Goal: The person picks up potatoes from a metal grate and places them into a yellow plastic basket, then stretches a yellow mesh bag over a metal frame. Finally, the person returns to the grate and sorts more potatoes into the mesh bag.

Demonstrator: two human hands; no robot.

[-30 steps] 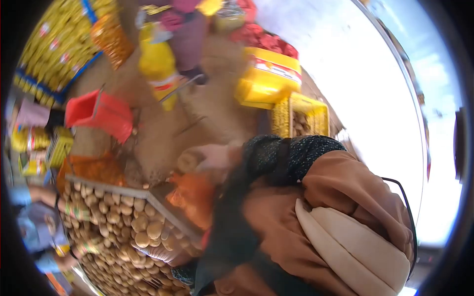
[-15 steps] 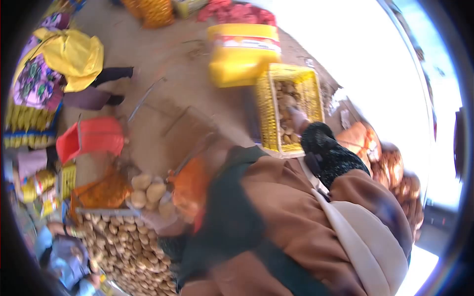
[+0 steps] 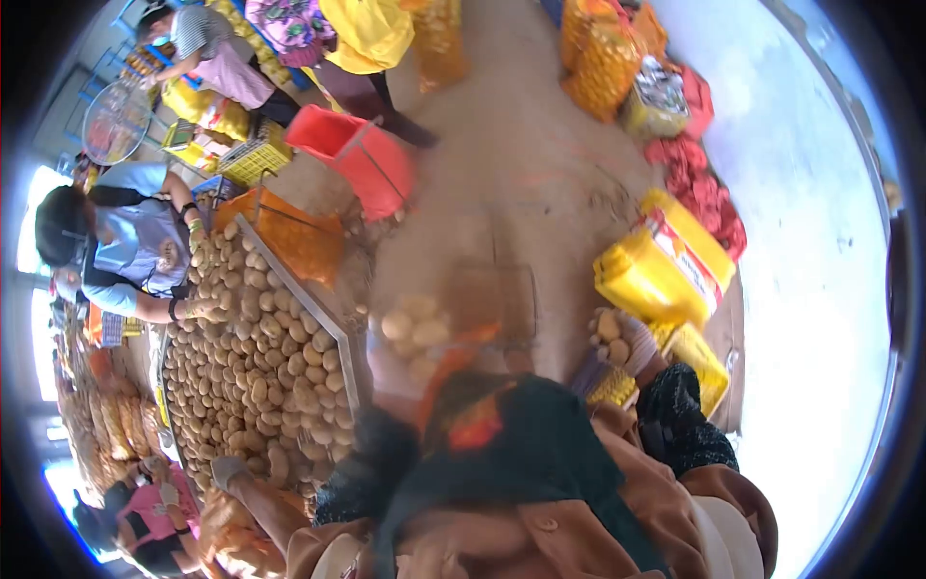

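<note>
My right hand [image 3: 640, 344], in a striped glove, has its fingers curled around several potatoes [image 3: 608, 328]. It is beside the yellow crate [image 3: 709, 372] and close to the yellow jerrycan [image 3: 666, 259]. My left arm reaches out to the other side, where my gloved left hand [image 3: 230, 472] lies at the edge of a large potato heap [image 3: 260, 386]; its fingers do not show clearly. Close in front of my dark apron [image 3: 526, 434], larger pale potatoes [image 3: 415, 323] sit blurred beside orange material.
A metal rim [image 3: 299, 289] borders the heap. Across it, a co-worker in blue [image 3: 145, 241] has gloved hands on the potatoes; another in pink [image 3: 174, 497] is at lower left. A red bin [image 3: 362, 159] and filled orange sacks [image 3: 603, 58] stand farther off.
My view has swung left, bringing in the heap and co-workers. My right hand, earlier inside the crate among potatoes, is now out with potatoes in it. My left hand has come into view.
</note>
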